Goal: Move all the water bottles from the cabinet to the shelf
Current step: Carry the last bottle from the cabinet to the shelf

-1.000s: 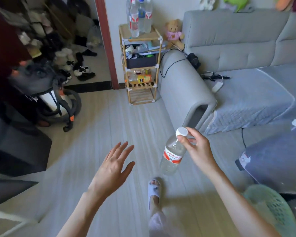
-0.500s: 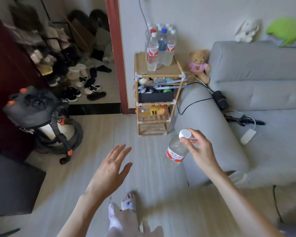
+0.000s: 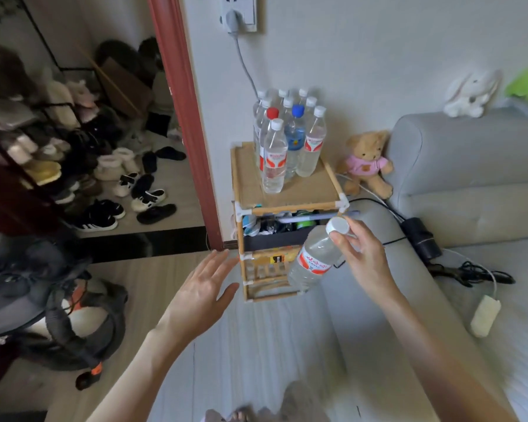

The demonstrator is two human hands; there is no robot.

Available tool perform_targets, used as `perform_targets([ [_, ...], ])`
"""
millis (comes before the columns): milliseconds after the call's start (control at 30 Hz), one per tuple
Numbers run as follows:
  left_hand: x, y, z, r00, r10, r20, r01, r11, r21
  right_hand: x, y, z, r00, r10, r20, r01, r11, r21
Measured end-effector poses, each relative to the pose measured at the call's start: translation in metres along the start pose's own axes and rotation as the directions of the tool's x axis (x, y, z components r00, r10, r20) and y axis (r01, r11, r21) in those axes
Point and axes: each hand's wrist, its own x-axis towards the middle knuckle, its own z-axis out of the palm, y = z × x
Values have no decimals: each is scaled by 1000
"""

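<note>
Grey sofa (image 3: 457,178) fills my right side, its arm just beside the bamboo shelf (image 3: 287,205). That shelf carries a cluster of upright bottles (image 3: 287,138) on its top board, mostly white-capped, one red, one blue; the tier below holds a dark bin (image 3: 275,240) crammed with odds and ends I cannot make out. My right hand (image 3: 363,254) pinches the neck of a water bottle (image 3: 314,257) just under its white cap, in front of the shelf's lower tiers. Its long axis is tilted, cap up and to the right, base down and left. My left hand (image 3: 201,293) hovers flat with fingers spread, holding nothing.
</note>
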Motion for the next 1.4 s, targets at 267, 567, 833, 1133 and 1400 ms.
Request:
perform_targets([
  [267, 136, -26, 45, 993, -116, -23, 116, 993, -3, 167, 27, -3, 987, -112, 119, 107, 993, 51],
  [567, 233, -45, 106, 974, -227, 3, 226, 972, 66, 292, 63, 8, 937, -141, 321, 142, 990, 20],
  [833, 269, -62, 126, 952, -273, 138, 245, 951, 189, 333, 73, 15, 895, -105, 434, 78, 994, 79],
  [1133, 272, -70, 142, 947, -274, 167, 228, 941, 250, 346, 65, 16, 846, -67, 529, 49, 998, 47],
  [1400, 273, -69, 143, 949, -282, 138, 249, 944, 216, 342, 65, 26, 983, -54, 173, 74, 991, -110],
])
